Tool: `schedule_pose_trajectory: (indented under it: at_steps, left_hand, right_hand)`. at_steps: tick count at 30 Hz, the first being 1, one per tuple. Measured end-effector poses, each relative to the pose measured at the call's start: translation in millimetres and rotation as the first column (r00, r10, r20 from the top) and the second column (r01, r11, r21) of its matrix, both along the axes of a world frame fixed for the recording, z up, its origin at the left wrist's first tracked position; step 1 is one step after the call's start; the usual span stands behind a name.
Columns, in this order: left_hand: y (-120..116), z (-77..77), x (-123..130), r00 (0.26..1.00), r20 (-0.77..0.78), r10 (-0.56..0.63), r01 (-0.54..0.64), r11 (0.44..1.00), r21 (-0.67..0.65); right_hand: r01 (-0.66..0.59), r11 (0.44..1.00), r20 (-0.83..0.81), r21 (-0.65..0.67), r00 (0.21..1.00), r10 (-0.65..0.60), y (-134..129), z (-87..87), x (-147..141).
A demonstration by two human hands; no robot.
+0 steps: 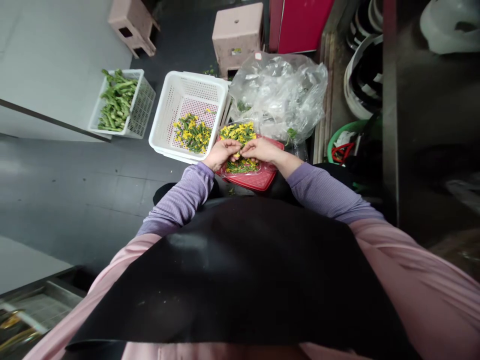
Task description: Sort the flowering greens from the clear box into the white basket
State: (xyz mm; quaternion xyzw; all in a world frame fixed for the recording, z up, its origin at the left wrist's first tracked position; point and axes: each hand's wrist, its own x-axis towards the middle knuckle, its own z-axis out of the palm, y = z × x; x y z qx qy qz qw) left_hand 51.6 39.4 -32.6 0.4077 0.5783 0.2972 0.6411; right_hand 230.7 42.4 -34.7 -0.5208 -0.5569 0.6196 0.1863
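My left hand [223, 154] and my right hand [262, 151] meet fingertip to fingertip over a clear plastic tray [245, 181]. Both are closed in a pinch around a small yellow-flowered green vegetable [237, 155], mostly covered by the fingers. Rows of the same yellow-flowered vegetables [240, 131] lie in the tray, on both the far and near side of my hands. Under the tray is a red textured lid or board [264, 181]. Left of my left hand, a white perforated basket [165, 107] holds a loose heap of these vegetables [193, 134].
A crumpled clear plastic bag [279, 95] lies beyond my right hand. Pink stools [240, 22] stand at the back. Further left is a white basket [148, 107] of green stems [117, 102]. A green tub [332, 142] and a shelf post [390, 110] are on the right.
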Motion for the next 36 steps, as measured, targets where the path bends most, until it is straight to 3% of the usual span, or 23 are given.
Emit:
schedule_pose_trajectory:
  at_steps: [3, 7, 10, 13, 16, 19, 21, 23, 25, 27, 29, 33, 36]
  left_hand:
    - [-13, -4.9, 9, 0.990, 0.050, 0.134, -0.134, 0.991, -0.005]
    - [-25, -9.6, 19, 0.967, 0.097, 0.236, -0.239, 0.971, 0.019]
    - [-28, -8.9, 21, 0.963, 0.083, 0.256, -0.258, 0.966, 0.002]
    - [-28, -7.8, 17, 0.965, 0.034, 0.260, -0.260, 0.966, -0.015]
    - [-27, -10.2, 10, 0.989, -0.035, 0.147, -0.150, 0.982, -0.112]
    - [-21, -16.2, -2, 0.970, -0.205, -0.127, 0.102, 0.987, -0.125]
    - [-12, -20.7, -14, 0.858, -0.429, -0.280, 0.322, 0.946, 0.026]
    - [-2, -24.0, -25, 0.640, -0.697, -0.325, 0.576, 0.803, 0.154]
    - [5, -25.6, -32, 0.352, -0.871, -0.344, 0.790, 0.608, 0.079]
    - [7, -26.4, -32, 0.090, -0.929, -0.360, 0.896, 0.436, -0.082]
    - [3, -27.4, -25, -0.074, -0.940, -0.334, 0.928, 0.322, -0.188]
    - [-5, -29.8, -5, -0.200, -0.949, -0.242, 0.922, 0.281, -0.266]
    - [1, -29.2, -3, -0.182, -0.933, -0.311, 0.916, 0.291, -0.276]
  right_hand:
    - [0.065, 0.992, -0.056, -0.104, 0.996, -0.071, -6, 1.3, -4]
    - [0.069, 0.987, -0.113, -0.145, 0.990, -0.086, -11, -2.9, -12]
    - [0.074, 0.995, -0.028, -0.073, 0.997, -0.077, -11, -7.3, -14]
    - [-0.012, 0.995, 0.189, 0.103, 0.982, -0.008, -7, -11.2, -10]
    - [-0.172, 0.966, 0.369, 0.192, 0.925, 0.092, -1, -12.9, -1]
    - [-0.121, 0.987, 0.298, 0.105, 0.951, 0.085, 5, -7.6, 6]
    - [0.008, 1.000, 0.129, -0.007, 0.992, -0.007, 6, 0.9, 9]
    - [0.107, 0.984, -0.030, -0.139, 0.993, -0.112, 6, 11.4, 9]
    - [0.156, 0.949, -0.139, -0.274, 0.970, -0.200, 4, 20.4, 7]
    - [0.154, 0.902, -0.224, -0.404, 0.939, -0.261, 3, 24.7, 4]
    - [0.144, 0.859, -0.277, -0.490, 0.909, -0.311, 2, 23.8, 2]
    - [0.166, 0.837, -0.299, -0.522, 0.883, -0.362, 5, 16.5, 1]
    - [0.227, 0.850, -0.254, -0.475, 0.890, -0.379, 7, 14.2, 2]
